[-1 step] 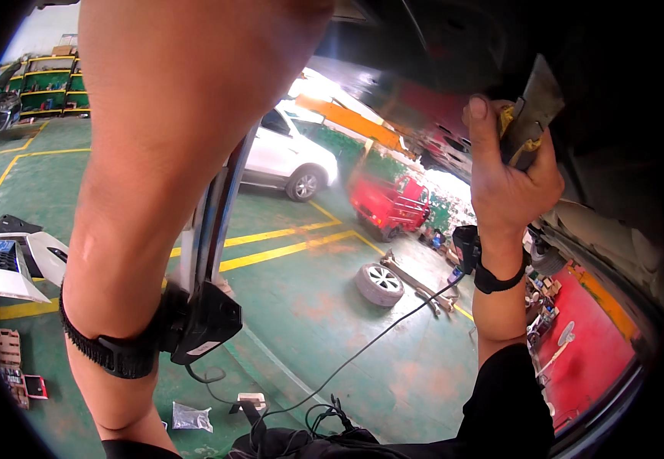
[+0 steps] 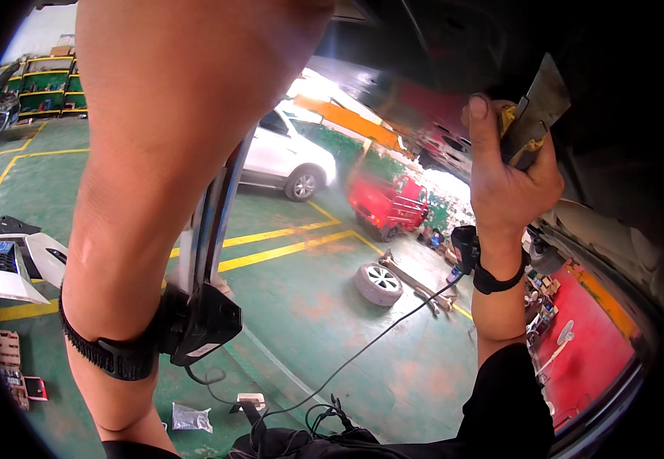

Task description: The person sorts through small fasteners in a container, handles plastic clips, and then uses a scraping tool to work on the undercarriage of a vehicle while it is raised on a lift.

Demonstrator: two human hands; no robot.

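Note:
My right hand [image 2: 509, 180] is raised at the upper right, with its fingers closed around a scraper [image 2: 534, 115] that has a yellowish handle and a flat grey metal blade. The blade points up at the dark underside of a lifted vehicle [image 2: 592, 69]. A black band with a small device [image 2: 469, 256] sits on that wrist, and a cable runs down from it. My left forearm [image 2: 171, 153] fills the left middle and reaches up out of the top edge. It carries a black strap and box [image 2: 194, 325]. The left hand itself is out of frame.
Below lies a green workshop floor [image 2: 324, 321] with yellow lines. A loose wheel [image 2: 378, 284] lies beside long tools. A white car [image 2: 286, 157] and a red vehicle [image 2: 385, 203] stand further off. A detached white bumper [image 2: 7, 264] lies at the left, and a lift post [image 2: 213, 222] stands behind my arm.

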